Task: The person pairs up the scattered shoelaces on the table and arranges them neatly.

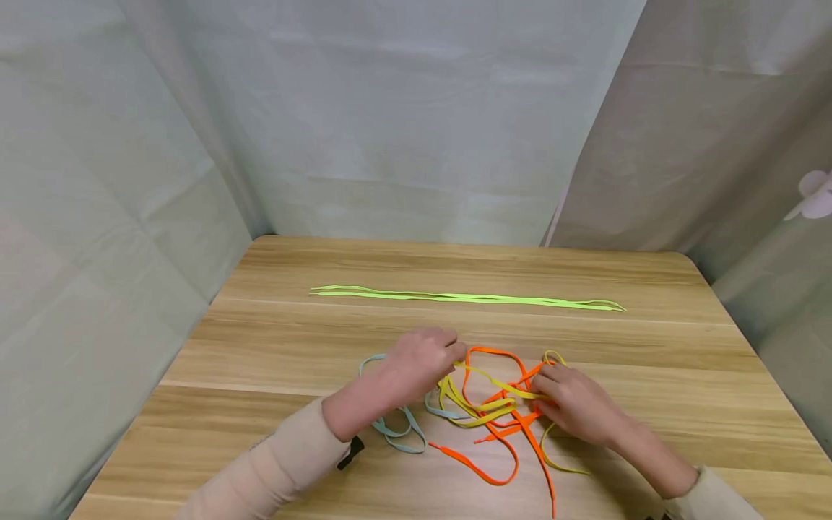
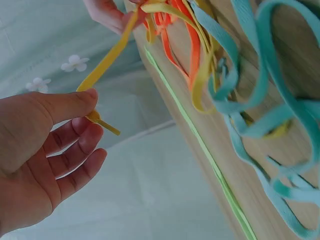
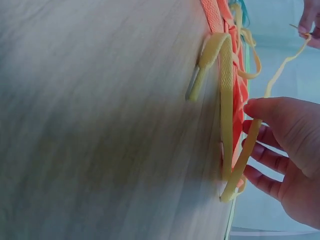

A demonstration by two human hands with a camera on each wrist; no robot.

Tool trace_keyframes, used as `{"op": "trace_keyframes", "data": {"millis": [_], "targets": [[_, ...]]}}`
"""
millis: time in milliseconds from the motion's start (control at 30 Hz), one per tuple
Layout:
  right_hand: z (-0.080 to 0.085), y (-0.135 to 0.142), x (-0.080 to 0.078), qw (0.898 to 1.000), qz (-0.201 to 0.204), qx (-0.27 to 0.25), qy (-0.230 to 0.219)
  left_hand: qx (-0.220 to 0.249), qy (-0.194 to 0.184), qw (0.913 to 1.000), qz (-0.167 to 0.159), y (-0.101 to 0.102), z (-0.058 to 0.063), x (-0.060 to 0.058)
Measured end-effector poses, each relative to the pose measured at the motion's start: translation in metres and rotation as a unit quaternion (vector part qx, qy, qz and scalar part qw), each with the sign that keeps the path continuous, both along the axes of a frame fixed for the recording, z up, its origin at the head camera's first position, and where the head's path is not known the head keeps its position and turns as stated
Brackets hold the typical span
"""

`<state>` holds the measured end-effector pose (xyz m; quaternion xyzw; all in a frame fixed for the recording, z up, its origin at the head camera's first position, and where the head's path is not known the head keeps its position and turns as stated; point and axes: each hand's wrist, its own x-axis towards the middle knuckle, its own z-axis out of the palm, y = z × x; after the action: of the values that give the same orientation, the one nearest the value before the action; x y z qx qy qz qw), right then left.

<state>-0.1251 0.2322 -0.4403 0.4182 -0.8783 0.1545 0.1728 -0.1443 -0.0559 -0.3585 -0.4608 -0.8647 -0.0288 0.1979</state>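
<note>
A yellow lace (image 2: pixel 106 62) runs between left hand (image 1: pixel 419 361) and right hand (image 1: pixel 577 401), fingers of both pinching it, with green laces (image 1: pixel 507 299) on the surface's (image 1: pixel 260 339) far side.

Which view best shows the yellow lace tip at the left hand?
The left wrist view: the yellow lace tip pokes out, large and clear, from the left hand. The right wrist view shows it small, near the top right; the head view doesn't clearly show it.

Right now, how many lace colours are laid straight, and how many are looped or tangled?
Laid straight: 1 colour, green lacing
Looped or tangled: 3 colours, yellow lacing, orange lacing, light blue lacing
Total: 4 colours
</note>
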Motion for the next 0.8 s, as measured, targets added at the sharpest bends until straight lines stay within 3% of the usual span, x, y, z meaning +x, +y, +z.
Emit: {"op": "trace_keyframes", "data": {"millis": [167,500,800], "targets": [[0.006,0.003,-0.001,1.000,-0.003,-0.015,0.018,0.028,0.012,0.9995,0.001,-0.011,-0.007,-0.008],[0.016,0.008,-0.005,0.999,-0.026,-0.012,0.016,0.052,-0.038,0.9977,0.024,-0.038,-0.020,-0.015],[0.032,0.021,-0.010,0.999,-0.052,-0.016,-0.004,0.084,-0.058,0.9921,0.074,-0.074,-0.024,-0.023]]}}
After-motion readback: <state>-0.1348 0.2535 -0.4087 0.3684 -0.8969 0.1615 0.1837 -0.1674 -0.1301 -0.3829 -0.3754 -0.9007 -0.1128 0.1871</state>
